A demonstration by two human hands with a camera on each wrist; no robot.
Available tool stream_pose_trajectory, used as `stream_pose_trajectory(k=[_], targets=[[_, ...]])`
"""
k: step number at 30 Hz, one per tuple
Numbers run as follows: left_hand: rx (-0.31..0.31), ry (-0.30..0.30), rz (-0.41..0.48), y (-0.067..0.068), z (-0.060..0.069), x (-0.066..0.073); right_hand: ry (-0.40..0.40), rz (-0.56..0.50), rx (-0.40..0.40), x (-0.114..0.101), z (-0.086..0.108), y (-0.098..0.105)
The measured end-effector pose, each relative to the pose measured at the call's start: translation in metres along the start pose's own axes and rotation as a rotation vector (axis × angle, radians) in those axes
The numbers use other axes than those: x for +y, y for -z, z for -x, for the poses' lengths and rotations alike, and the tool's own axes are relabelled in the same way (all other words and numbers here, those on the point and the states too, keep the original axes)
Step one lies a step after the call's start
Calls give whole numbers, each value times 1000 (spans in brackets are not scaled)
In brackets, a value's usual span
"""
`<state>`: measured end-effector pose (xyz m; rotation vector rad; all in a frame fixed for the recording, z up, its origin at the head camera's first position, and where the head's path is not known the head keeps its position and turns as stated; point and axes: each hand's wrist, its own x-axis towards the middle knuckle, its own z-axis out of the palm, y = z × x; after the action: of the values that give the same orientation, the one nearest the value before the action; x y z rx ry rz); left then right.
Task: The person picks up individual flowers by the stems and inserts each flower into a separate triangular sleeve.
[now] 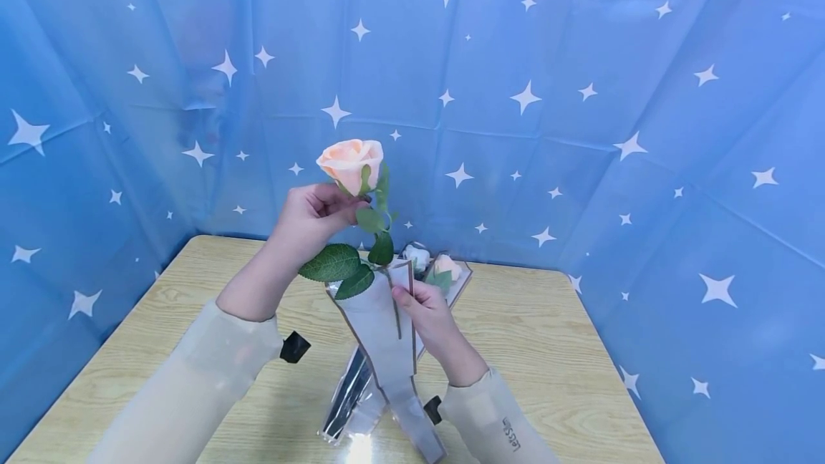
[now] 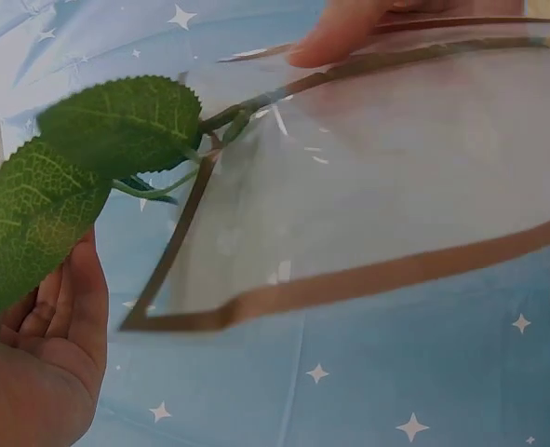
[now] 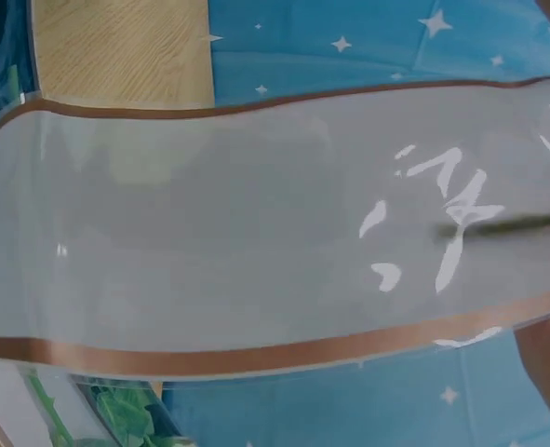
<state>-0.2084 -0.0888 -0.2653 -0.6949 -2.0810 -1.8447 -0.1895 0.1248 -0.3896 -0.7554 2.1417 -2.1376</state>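
Observation:
My left hand (image 1: 312, 217) holds a peach artificial rose (image 1: 351, 163) just under its bloom, above the table. Green leaves (image 1: 331, 263) hang from the stem at the mouth of a translucent flower sleeve (image 1: 380, 349) with brown edging. The lower stem (image 3: 516, 225) shows inside that sleeve in the right wrist view. Near the sleeve's top right edge, my right hand (image 1: 435, 317) pinches it with the thumb in front. In the left wrist view, leaves (image 2: 126, 126) partly cover the left hand (image 2: 46, 345), and its grip on the stem is hidden.
Behind the held sleeve, a white flower (image 1: 417, 256) and another peach rose (image 1: 447, 267) lie wrapped on the wooden table (image 1: 522, 349). A clear wrapper with a dark strip (image 1: 348, 396) lies below. A blue star-patterned curtain (image 1: 490, 56) surrounds the table's back and sides.

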Motion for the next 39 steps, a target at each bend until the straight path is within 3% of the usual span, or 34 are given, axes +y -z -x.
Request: stream_pose_trajectory(k=[3,11,22,39], targets=[[17,-6,13,1,-1,1,-16,25,-24,1,1,1],[8,-15,90,4,-2,2,29,83,-71,0,1,2],[57,-135,206,6,-4,4,33,74,-91,3,-1,2],[-9,-191,107,2,1,6,57,92,-121,2,1,3]])
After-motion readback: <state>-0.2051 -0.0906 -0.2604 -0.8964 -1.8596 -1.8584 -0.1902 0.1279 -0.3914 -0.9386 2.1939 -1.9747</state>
